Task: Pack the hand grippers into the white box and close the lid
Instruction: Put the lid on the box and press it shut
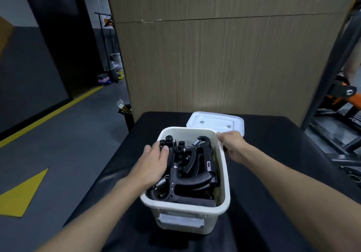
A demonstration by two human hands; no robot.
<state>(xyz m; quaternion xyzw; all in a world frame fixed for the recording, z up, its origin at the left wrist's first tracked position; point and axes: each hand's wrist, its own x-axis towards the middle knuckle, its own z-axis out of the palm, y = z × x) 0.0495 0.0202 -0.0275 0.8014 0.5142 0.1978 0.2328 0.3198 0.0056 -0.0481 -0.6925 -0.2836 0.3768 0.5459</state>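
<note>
The white box [222, 183] stands uncovered on the black table [273, 173], filled with several black hand grippers [193, 165] with steel springs. My left hand [154, 163] reaches in over the left rim, its fingers curled round a gripper's handle near the knobs at the far left. My right hand [232, 146] grips the box's far right rim. The white lid [214, 123] lies upside down on the table just behind the box.
A tall wood-grain panel [224, 56] rises right behind the table. Black and orange gym equipment [340, 103] stands at the right. Grey floor with yellow markings [23, 191] lies to the left, past the table's edge.
</note>
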